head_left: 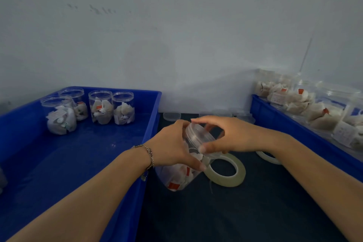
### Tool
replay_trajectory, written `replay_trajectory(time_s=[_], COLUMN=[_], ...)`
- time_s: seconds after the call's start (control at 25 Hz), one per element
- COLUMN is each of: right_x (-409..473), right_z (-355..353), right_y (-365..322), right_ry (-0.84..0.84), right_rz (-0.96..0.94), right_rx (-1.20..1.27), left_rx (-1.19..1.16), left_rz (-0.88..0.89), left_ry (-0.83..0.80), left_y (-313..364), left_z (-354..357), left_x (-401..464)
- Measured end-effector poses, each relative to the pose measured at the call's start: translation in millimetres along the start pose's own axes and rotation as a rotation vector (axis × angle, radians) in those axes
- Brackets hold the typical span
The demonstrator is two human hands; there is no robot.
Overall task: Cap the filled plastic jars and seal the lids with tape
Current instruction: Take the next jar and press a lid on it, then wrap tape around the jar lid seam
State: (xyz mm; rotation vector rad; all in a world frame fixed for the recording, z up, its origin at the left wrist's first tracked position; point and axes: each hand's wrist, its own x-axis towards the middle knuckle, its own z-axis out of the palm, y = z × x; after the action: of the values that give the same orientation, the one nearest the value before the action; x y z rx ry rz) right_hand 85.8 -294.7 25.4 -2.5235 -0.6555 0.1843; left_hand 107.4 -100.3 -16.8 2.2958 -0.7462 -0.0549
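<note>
**Hands on a tilted jar at mid-bench**

Crates of blue plastic flank the dark bench (pixel 255 212): the left crate (pixel 78 163) holds four open filled jars (pixel 102 108) at its far end. Between the crates, the left hand (pixel 172 143) grips the tilted jar (pixel 180 175), the right hand (pixel 233 135) fingers curl round its lid (pixel 198 133). A tape roll (pixel 225 171) lies just beside.

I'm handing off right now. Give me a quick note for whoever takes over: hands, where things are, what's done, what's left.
Left hand grips the tilted filled jar over the dark table. Right hand holds the clear lid at the jar's mouth; whether it is fully seated is unclear.
Tape roll lies flat just right of the jar; a second roll sits under the right forearm.
Four filled jars stand open in the left blue bin; spare lids lie by the wall.
Left: finish this lid, tape it, then those four.
</note>
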Motion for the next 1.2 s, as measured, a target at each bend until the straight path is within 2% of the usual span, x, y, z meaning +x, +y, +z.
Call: replay_trajectory(time_s=[0.08, 0.16, 0.2, 0.24, 0.32, 0.4, 0.44, 0.6, 0.76, 0.88, 0.96, 1.12, 1.2], right_x=[4.1, 10.7, 13.4, 14.9, 14.1, 10.7, 9.8, 10.9, 7.4, 3.3, 2.8, 5.1, 6.9], right_z=[17.4, 25.7, 22.6, 17.2, 5.4, 0.8, 2.6, 15.9, 29.9, 38.5, 46.6, 53.1, 51.2], right_y=[-2.4, -0.1, -0.1, 0.2, -0.6, 1.4, 2.7, 0.3, -5.7, -4.3, 1.6, 5.9, 16.1], right_ry=[0.189, 0.306, 0.338, 0.301, 0.121, -0.062, -0.068, 0.189, 0.306, 0.364, 0.361, 0.366, 0.391], right_rz=[0.105, 0.158, 0.174, 0.133, -0.058, -0.160, -0.181, -0.197, -0.196, -0.150, -0.119, -0.162, -0.170], right_rx=[-0.198, -0.393, -0.359, -0.248, 0.017, 0.053, 0.013, -0.129, -0.223, -0.210, -0.243, -0.014, 0.118], left_rx=[0.066, 0.103, 0.086, 0.051, -0.054, -0.177, -0.227, -0.211, -0.038, 0.033, 0.048, -0.162, -0.112], left_rz=[0.056, 0.077, 0.067, 0.062, 0.064, 0.079, 0.087, 0.133, 0.144, 0.169, 0.140, 0.002, -0.033], left_ry=[0.008, 0.004, 0.012, 0.023, -0.005, -0.070, -0.085, -0.043, 0.044, 0.015, -0.062, -0.118, -0.125], left_y=[1.9, 2.8, 2.3, 1.1, 1.0, 2.5, 3.3, 5.0, 6.8, 8.2, 6.1, -5.5, -10.2], left_z=[2.8, 4.5, 3.4, 0.8, -6.3, -11.0, -11.9, -7.3, 0.7, 5.6, 8.3, 4.7, 6.4], left_x=[0.0, -0.9, -1.3, -1.6, -1.5, -1.4, -1.7, -1.6, -1.0, 1.4, 0.7, 1.1, 2.7])
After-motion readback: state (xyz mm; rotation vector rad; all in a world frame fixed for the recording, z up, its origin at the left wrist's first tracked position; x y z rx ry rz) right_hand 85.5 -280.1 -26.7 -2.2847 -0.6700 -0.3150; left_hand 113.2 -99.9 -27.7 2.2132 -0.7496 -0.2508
